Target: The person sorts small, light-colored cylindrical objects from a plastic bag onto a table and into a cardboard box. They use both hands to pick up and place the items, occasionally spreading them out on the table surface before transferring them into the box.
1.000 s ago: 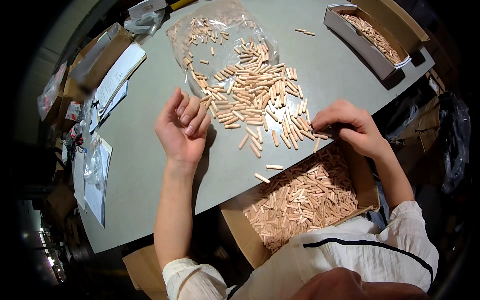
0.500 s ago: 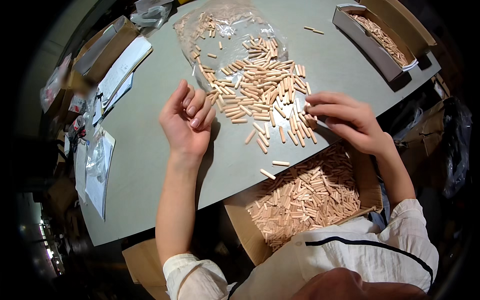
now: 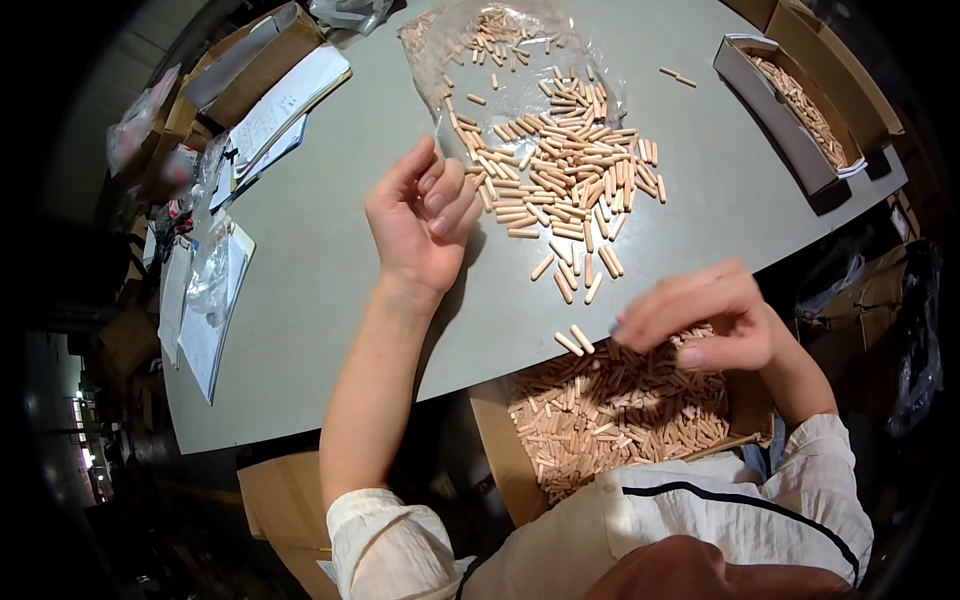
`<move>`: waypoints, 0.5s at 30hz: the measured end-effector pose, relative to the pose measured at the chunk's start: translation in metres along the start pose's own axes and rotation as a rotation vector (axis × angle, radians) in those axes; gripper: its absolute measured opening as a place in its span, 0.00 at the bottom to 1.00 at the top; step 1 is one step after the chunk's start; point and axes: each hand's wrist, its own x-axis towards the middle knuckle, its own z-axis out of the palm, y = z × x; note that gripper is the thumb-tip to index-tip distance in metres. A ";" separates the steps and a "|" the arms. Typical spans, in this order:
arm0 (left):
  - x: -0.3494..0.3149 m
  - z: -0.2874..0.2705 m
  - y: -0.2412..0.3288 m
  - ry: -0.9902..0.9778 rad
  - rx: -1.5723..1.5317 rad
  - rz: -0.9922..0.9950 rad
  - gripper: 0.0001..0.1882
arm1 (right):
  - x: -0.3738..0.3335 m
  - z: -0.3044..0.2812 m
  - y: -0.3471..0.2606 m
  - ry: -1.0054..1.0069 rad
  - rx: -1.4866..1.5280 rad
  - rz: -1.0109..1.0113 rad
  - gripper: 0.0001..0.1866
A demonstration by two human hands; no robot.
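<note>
A loose pile of short wooden dowels [image 3: 570,170] lies on the grey table [image 3: 330,290], partly on a clear plastic bag [image 3: 480,50]. My left hand [image 3: 420,225] rests on its edge beside the pile's left side, palm turned up, fingers apart and empty. My right hand [image 3: 700,320] is blurred and hovers over the near table edge, above an open cardboard box [image 3: 495,440] full of dowels. Its fingers are curled toward the thumb; whether it holds dowels is hidden. Two stray dowels [image 3: 572,340] lie at the table edge just left of that hand.
A long narrow box [image 3: 775,120] holding more dowels stands at the table's far right. Papers and plastic sleeves [image 3: 210,310] lie along the left edge, with a cardboard box [image 3: 250,70] at the far left corner. More cartons [image 3: 275,495] sit on the floor below.
My right hand has left the dowel pile and come back toward me to the box at the table edge. My left hand has stayed beside the pile.
</note>
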 end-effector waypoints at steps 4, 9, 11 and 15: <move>0.001 0.002 0.000 0.052 0.011 0.031 0.23 | 0.031 0.017 0.011 -0.152 -0.544 -0.236 0.27; 0.000 0.001 -0.002 0.033 -0.001 0.014 0.23 | 0.027 0.026 0.017 -0.205 -0.515 -0.244 0.19; -0.002 0.001 -0.001 0.022 0.009 0.017 0.22 | 0.021 0.018 0.016 -0.252 -0.276 -0.247 0.16; -0.003 0.003 -0.001 0.084 0.012 0.027 0.22 | 0.031 0.009 0.017 0.074 -0.487 -0.272 0.08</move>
